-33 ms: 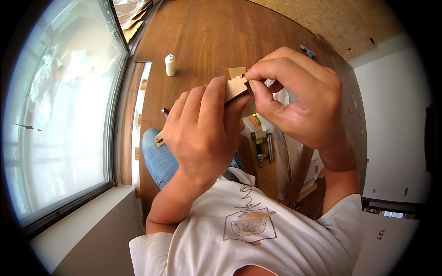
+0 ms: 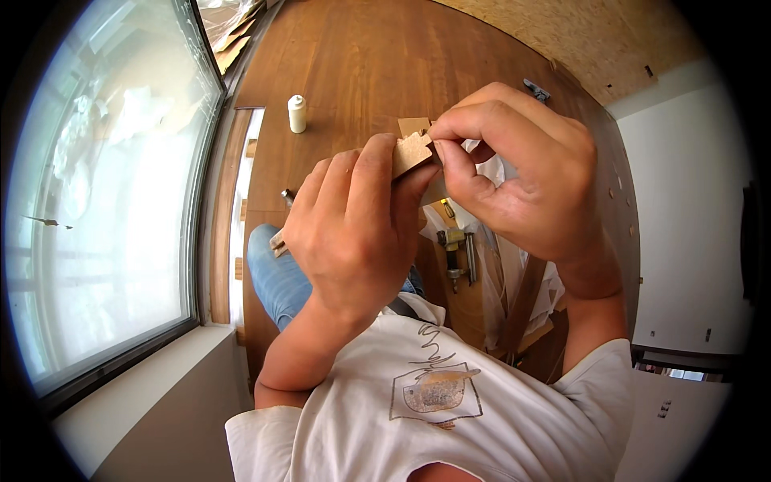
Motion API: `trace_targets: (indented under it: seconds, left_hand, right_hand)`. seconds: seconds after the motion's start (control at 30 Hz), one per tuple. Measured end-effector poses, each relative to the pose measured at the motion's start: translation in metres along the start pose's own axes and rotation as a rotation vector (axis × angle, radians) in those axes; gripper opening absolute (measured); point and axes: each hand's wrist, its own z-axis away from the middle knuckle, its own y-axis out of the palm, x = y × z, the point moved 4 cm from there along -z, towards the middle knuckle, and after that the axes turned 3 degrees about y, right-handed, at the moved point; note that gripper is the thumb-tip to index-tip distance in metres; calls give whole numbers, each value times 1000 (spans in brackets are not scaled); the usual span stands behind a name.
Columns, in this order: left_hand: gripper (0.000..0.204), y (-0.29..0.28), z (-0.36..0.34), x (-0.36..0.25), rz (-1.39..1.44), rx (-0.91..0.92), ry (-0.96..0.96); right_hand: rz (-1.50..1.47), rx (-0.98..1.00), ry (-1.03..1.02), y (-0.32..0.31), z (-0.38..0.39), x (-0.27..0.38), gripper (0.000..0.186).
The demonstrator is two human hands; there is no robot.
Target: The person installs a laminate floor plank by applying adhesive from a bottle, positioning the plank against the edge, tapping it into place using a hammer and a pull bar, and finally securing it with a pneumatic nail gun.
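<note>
In the head view there are two hands, one piece of wood being worked on, one white bottle point(image 2: 297, 114), one nail gun point(image 2: 454, 253) and one grey tool point(image 2: 536, 90) far off on the brown wooden floor point(image 2: 345, 64). One trouser leg point(image 2: 275, 269) in blue denim shows below the left hand point(image 2: 345, 213), and one large glass pane point(image 2: 120, 209) stands at the left.

The wood piece point(image 2: 410, 154) is narrow, with a pale, grainy, tan cut end that is stepped and notched along its edge; its side below is dark brown. Most of its length is hidden. Another pale wooden end point(image 2: 278, 243) shows beyond the left hand's other side, by the knee; whether it belongs to the same piece cannot be told.

The wood piece lies in the left hand, clamped between the fingers over it and the thumb beneath, its notched end sticking out toward the right. The right hand point(image 2: 514, 165) is just at that end, its thumb and forefinger pinched together at the corner; whether anything thin sits between them cannot be told.
</note>
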Motion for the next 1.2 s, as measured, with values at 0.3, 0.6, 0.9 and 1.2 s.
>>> trace_targets:
  seconds: [0.3,0.6,0.9,1.2]
  left_hand:
    - [32,0,1,1,-14,-1,5]
    - [33,-1,3,2,-15,0,15]
    - [35,-5,6,5,15,16,2]
    - [33,-5,5,9,-15,11,-11]
  right_hand:
    - [61,-35,-20,4,2,2,17]
    - [39,-2,11,5,-1,3,17]
    - [-347,82,166,2,-2,-12,18]
    - [-234,88,-13,8,1,-12,15]
